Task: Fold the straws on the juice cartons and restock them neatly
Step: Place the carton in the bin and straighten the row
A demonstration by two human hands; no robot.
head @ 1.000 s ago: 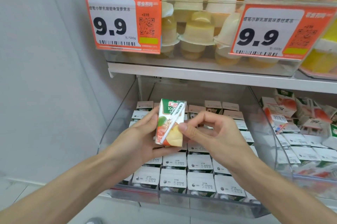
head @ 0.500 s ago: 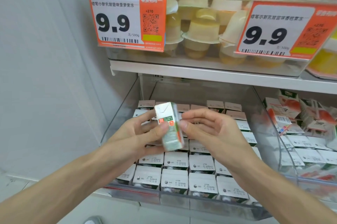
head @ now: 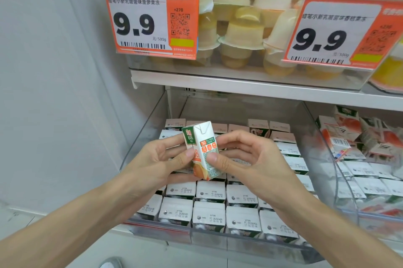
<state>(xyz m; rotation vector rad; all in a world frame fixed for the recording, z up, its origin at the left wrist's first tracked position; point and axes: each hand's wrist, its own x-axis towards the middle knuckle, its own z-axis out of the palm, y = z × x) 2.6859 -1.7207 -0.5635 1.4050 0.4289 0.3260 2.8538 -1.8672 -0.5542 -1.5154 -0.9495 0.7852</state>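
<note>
A small white, green and orange juice carton (head: pixel 201 150) is held upright above the clear bin, a narrow printed side turned toward me. My left hand (head: pixel 159 158) grips it from the left, thumb on its front edge. From the right, my right hand (head: pixel 244 158) pinches it with thumb on the printed side and fingers curled behind. Its straw is hidden from view. Below, rows of the same cartons (head: pixel 209 213) stand packed with white tops up in the clear plastic bin (head: pixel 250 246).
A second clear bin (head: pixel 370 222) to the right holds loosely piled cartons (head: pixel 349 137). The white shelf (head: pixel 239 84) above carries jelly cups (head: pixel 242 34) and two orange 9.9 price tags (head: pixel 150 19). A grey wall (head: pixel 54 93) runs along the left.
The carton has been turned in both hands: its front with the straw faced me before, now a narrow printed side does. Both hands stayed at about the same place over the bin.
</note>
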